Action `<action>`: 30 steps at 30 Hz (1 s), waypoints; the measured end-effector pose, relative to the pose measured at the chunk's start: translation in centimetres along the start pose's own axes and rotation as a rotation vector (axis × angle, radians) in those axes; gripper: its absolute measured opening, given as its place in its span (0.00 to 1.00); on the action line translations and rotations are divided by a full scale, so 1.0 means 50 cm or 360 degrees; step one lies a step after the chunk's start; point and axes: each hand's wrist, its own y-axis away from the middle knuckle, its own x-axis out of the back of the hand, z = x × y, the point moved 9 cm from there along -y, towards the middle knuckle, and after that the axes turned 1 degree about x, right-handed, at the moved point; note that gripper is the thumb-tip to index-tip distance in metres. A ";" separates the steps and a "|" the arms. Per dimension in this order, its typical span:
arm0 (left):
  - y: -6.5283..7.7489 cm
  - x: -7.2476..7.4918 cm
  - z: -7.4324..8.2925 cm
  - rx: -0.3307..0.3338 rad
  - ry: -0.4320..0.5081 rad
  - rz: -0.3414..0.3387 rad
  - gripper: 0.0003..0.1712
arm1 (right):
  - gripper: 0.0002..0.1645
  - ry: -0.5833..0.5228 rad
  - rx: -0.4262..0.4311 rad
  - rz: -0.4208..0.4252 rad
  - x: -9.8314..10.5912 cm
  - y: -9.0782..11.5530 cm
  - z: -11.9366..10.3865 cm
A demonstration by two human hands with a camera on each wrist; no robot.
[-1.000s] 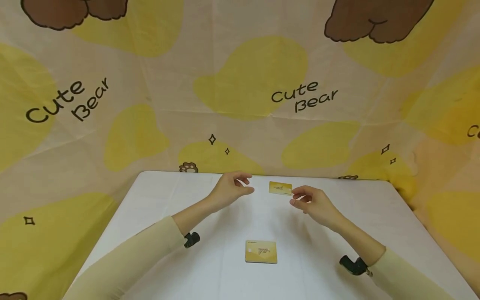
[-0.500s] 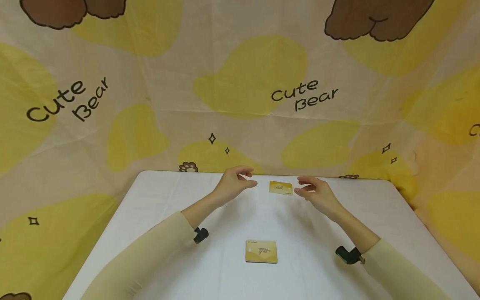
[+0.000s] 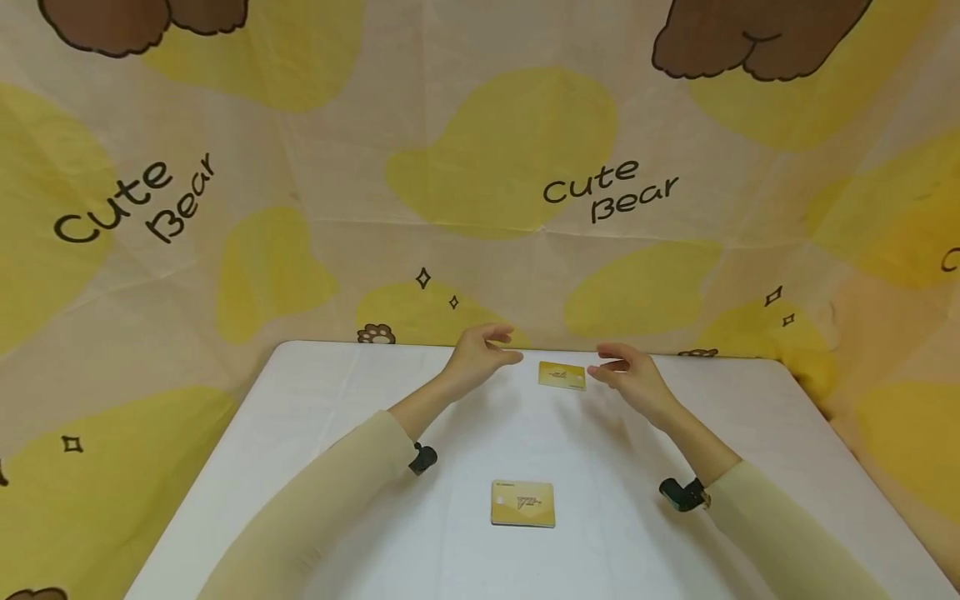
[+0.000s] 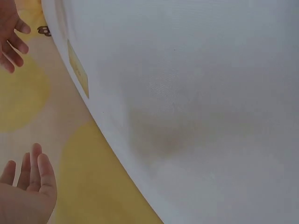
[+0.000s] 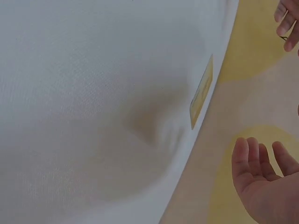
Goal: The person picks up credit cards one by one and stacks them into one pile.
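Observation:
A gold-yellow card [image 3: 562, 376] with a printed logo lies flat near the table's back edge, between the two hands. To its left, my left hand [image 3: 480, 358] hovers above the table with fingers loosely bent and nothing in them. My right hand [image 3: 636, 385] is just right of the card, its thumb tip close to the card's edge, also holding nothing. Both wrist views show the hands raised apart from the card, fingers spread. Closer to me lies a small stack of similar yellow cards [image 3: 522, 503], untouched by either hand.
The white table [image 3: 375, 533] has rounded back corners. Behind it hangs a cloth [image 3: 480, 167] printed with yellow patches and "Cute Bear" lettering. A small black camera [image 3: 423, 458] sits at the left wrist, and another black camera [image 3: 681, 495] at the right.
My right hand has drawn away from the card and up, its fingers spreading. My left hand has moved up and right, nearer the card. Both the card and the stack have stayed put.

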 end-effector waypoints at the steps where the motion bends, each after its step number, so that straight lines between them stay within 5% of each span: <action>1: -0.004 0.000 -0.001 -0.0001 0.0015 0.0004 0.33 | 0.38 -0.0008 -0.0011 -0.0001 0.000 -0.003 0.003; 18: -0.049 -0.031 -0.043 0.0092 0.0003 0.0024 0.34 | 0.39 -0.0147 -0.0106 -0.0023 -0.017 -0.044 0.046; 30: -0.059 -0.090 -0.077 0.0189 -0.0078 -0.0064 0.31 | 0.39 -0.0121 -0.0255 -0.0020 -0.038 -0.061 0.084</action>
